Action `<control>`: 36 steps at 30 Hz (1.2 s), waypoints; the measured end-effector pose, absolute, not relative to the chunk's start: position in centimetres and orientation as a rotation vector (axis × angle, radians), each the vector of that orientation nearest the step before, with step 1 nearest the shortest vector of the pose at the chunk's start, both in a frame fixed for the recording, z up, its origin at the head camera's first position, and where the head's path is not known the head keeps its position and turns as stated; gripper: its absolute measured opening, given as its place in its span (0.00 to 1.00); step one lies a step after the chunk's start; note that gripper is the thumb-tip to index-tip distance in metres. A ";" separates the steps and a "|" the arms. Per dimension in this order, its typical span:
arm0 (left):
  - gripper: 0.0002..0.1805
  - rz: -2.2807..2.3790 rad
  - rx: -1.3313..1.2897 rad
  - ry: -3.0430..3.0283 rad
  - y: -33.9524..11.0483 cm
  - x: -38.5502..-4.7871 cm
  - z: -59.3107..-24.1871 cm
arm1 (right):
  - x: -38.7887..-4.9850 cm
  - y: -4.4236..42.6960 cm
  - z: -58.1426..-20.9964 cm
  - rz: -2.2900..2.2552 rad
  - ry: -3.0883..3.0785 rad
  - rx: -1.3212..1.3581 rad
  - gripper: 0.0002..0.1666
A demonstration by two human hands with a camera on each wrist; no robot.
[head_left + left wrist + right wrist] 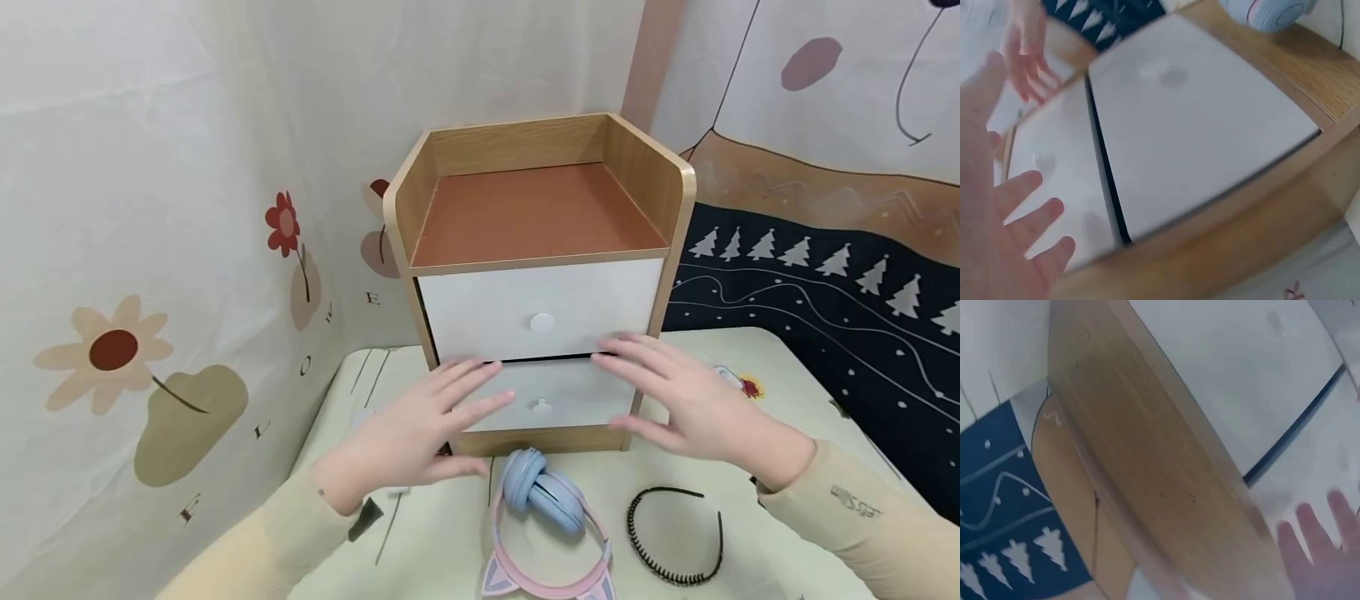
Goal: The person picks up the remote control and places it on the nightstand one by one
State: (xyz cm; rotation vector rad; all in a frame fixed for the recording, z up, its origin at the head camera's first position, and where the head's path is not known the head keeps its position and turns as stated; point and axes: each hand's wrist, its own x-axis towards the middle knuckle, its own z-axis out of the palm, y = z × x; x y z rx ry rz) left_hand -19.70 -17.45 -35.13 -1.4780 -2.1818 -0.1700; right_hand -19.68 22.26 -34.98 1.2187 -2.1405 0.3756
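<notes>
Left hand [416, 425] angles in from the lower left, fingers spread wide, nothing in them. Drawer cabinet [540, 292] is just past the fingertips, centred between both hands, upright and looking taller than wide. Right hand [693, 404] mirrors it from the right, fingers splayed and empty too. Neither's obviously nearer, and honestly can't tell if they're touching.
</notes>
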 end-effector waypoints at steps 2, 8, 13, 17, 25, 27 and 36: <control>0.41 -0.256 -1.420 -2.113 -18.3 -20.0 -35.5 | -20.3 22.2 -35.2 0.442 -2.006 1.090 0.36; 0.29 -0.436 -1.141 -1.915 -21.3 -21.0 -37.5 | -21.6 22.1 -36.4 0.651 -1.853 0.595 0.37; 0.30 -0.539 -0.869 -1.971 -24.3 -22.0 -40.6 | -22.1 21.7 -37.1 0.801 -2.013 0.374 0.48; 0.34 -0.634 -0.661 -2.146 -26.6 -22.5 -43.7 | -22.5 21.1 -37.8 0.846 -2.091 0.346 0.51; 0.40 -0.716 -0.255 -2.451 -30.3 -22.7 -48.8 | -23.1 20.9 -39.2 0.858 -2.005 0.408 0.41; 0.40 -0.729 -0.200 -2.508 -31.2 -23.0 -50.1 | -23.2 21.1 -39.3 0.863 -1.990 0.413 0.41; 0.41 -0.771 -0.027 -2.670 -33.6 -23.3 -53.6 | -23.2 21.0 -39.4 0.892 -1.951 0.372 0.39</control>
